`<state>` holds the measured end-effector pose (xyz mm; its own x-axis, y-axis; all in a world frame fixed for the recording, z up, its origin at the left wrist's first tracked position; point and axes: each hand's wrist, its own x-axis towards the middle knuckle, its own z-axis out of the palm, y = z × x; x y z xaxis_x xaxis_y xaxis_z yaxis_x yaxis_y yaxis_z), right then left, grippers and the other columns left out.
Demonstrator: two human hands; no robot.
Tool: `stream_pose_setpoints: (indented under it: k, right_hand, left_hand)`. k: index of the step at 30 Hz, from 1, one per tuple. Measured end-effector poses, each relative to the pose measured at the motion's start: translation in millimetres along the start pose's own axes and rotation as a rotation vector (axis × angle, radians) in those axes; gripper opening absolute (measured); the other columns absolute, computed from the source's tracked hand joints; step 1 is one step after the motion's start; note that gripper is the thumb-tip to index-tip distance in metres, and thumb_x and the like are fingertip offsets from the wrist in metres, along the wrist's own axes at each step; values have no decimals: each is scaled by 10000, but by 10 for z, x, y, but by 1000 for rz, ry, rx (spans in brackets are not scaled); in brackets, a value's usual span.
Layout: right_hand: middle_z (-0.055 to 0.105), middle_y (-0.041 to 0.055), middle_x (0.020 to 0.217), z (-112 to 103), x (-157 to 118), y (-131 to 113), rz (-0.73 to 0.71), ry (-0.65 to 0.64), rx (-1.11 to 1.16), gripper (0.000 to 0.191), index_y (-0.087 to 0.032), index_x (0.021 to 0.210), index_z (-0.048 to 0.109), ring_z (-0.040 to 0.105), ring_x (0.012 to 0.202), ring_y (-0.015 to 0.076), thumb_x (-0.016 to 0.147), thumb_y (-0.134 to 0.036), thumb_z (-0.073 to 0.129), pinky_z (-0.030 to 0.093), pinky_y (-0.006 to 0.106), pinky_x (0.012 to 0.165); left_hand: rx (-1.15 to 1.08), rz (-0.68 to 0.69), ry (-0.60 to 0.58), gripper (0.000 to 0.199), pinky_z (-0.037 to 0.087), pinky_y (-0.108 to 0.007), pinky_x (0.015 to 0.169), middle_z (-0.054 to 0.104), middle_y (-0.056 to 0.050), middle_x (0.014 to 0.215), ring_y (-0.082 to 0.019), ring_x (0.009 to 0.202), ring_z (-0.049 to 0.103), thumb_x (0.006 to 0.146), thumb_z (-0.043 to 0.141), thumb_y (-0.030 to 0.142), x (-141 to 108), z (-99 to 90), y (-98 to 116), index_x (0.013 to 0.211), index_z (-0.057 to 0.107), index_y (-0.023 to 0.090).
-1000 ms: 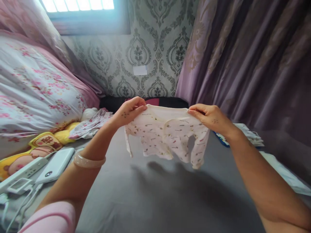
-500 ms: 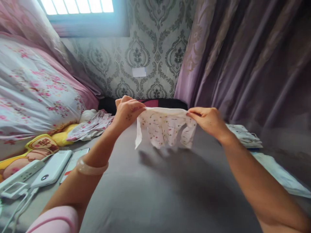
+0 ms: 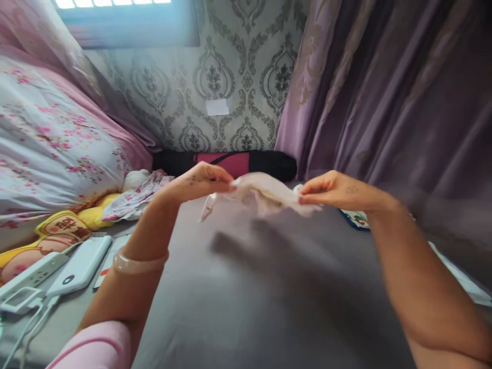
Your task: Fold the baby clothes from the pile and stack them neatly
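A small white patterned garment (image 3: pixel 265 190) is stretched between my two hands above the grey bed sheet (image 3: pixel 238 307), bunched and blurred by motion. My left hand (image 3: pixel 205 180) pinches its left end between thumb and fingers, with a loose strip hanging below. The right end is pinched in my right hand (image 3: pixel 330 189). Under the cloth, a dark shadow falls on the sheet.
On the left lie a white power bank (image 3: pixel 82 266), a power strip (image 3: pixel 34 277), a yellow cushion (image 3: pixel 63 228) and a crumpled patterned cloth (image 3: pixel 134 197). A black and pink roll (image 3: pixel 226 164) lies along the wall. Folded cloth (image 3: pixel 357 219) is partly behind my right arm.
The garment no longer hangs down flat; it has swung up and bunched. My right hand has moved outward and turned, and its forearm now covers most of the folded cloths.
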<state>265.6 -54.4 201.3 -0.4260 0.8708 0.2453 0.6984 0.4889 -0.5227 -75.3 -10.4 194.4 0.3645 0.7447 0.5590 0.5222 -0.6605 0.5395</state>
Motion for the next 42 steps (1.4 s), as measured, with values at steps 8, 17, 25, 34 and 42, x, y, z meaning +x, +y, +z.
stream_pose_setpoints:
  k: [8,17,25,34,42]
  right_hand:
    - [739,24,780,54,93,214,77,10,181,417,-227,835,784,658,713,198,694,-612,708,497,288,629]
    - [739,29,770,74,225,149,52,226,155,429,-225,849,777,655,727,207,736,-624,669,499,310,650]
    - [740,-32,778,153,439,92,-119,474,-272,184,-315,840,755,677,821,202,864,-419,605,288,531,1094]
    - [729,-23,703,207,478,234,-32,564,-403,214,-294,800,756,672,754,191,885,-363,571,218,537,1121]
    - [758,5,842,252,455,304,56,605,-333,222,-258,887,759,680,805,190,881,-367,566,377,458,1019]
  left_hand:
    - [-222,-144,-126,323,484,-283,603,713,-57,715,-176,665,622,678,746,486,57,67,-202,809,776,193]
    - [-171,-156,129,353,459,-288,608,666,-33,658,-162,656,588,726,701,492,127,145,-199,809,757,153]
    - [247,76,337,174,336,-453,919,706,-25,736,-239,898,562,810,657,416,242,284,-228,776,752,274]
    - [292,-76,297,170,319,-449,911,725,-31,706,-244,846,607,795,648,345,312,327,-276,721,762,243]
    - [264,-220,257,238,351,-382,931,752,-38,789,-213,849,655,821,610,366,296,355,-188,895,774,210]
